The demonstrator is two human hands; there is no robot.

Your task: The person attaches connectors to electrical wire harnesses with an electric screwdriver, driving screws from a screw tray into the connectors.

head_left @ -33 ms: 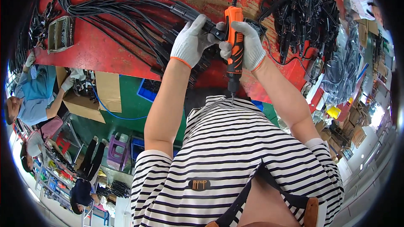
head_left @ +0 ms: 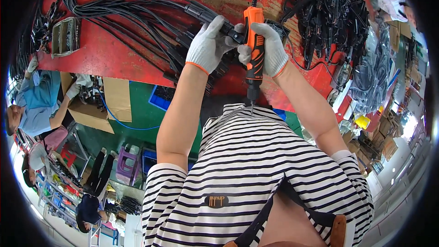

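Note:
Both my hands wear white knitted gloves with orange cuffs. My right hand (head_left: 269, 48) is closed round an orange and black electric screwdriver (head_left: 255, 41), whose bit points back toward my striped shirt. A black cord runs from the screwdriver's far end. My left hand (head_left: 206, 45) grips a long black plastic housing (head_left: 203, 14), with its near end close beside the screwdriver. The exact kind of this part cannot be made out. Behind and left of it lies a thick bundle of black cables (head_left: 123, 9), with more black parts under my left wrist.
A red worn table (head_left: 105, 59) carries a pile of black cabled parts (head_left: 331, 18) at right and a small box of screws (head_left: 66, 37) at left. A person (head_left: 39, 100) works at a cardboard box (head_left: 116, 98) at left. Clear plastic bags (head_left: 369, 77) lie at right.

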